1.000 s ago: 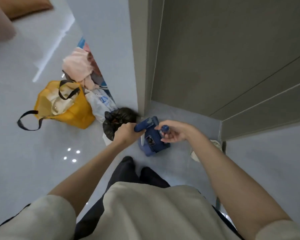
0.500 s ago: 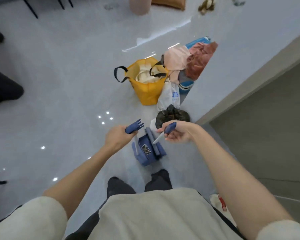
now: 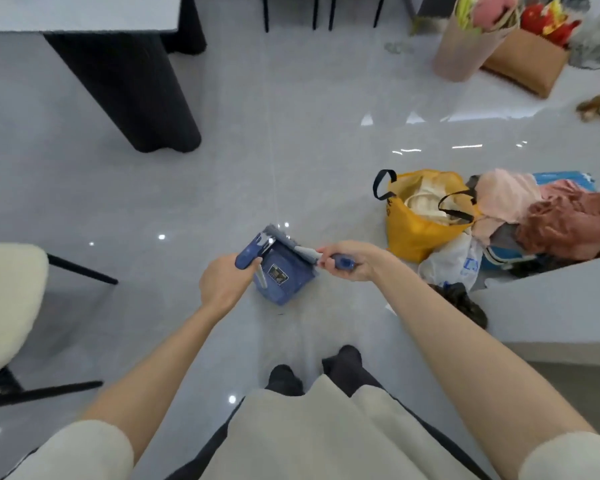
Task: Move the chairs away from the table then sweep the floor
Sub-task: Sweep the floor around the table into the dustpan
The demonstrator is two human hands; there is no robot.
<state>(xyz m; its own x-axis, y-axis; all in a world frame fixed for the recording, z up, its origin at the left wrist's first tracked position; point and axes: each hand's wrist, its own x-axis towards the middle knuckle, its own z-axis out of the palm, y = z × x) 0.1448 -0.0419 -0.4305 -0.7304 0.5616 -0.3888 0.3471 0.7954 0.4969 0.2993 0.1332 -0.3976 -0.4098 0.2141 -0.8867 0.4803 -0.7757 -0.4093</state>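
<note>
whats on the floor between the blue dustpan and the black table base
Nothing; the head view shows bare glossy floor between the dustpan and the table base.

Bright even light, ceiling-lamp glare on glossy floor (image 3: 291,150), wide-angle edge distortion.

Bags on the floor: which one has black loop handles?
The yellow bag, open-topped, near the right hand. The white plastic bag and black bag beside it show no such handles.

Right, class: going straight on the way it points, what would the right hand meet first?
The right hand, gripping a blue broom handle, points left at the left hand gripping the blue plastic dustpan by its handle. Likely that handle first; the dustpan may sit lower.
</note>
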